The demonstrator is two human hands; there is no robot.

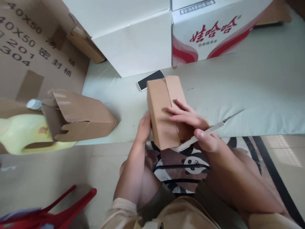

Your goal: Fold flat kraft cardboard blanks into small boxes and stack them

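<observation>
A small brown cardboard box (163, 111) stands at the near edge of the pale green table cover, tilted slightly toward me. My left hand (143, 128) grips its left side, the fingers partly hidden beneath it. My right hand (193, 122) rests its outstretched fingers on the box's right flap. Between that hand's thumb and palm sits a craft knife (215, 127) with a light handle, its thin dark blade pointing away to the right. Behind the box lies a dark-screened phone (150, 80) with a white edge, partly covered by the box.
To the left lies an open brown box (83, 117) beside a yellow jug (21, 133). Large white cartons (143, 47) line the back, one with red lettering (214, 31). A big printed carton (30, 47) stands far left. A red object (64, 210) is on the floor.
</observation>
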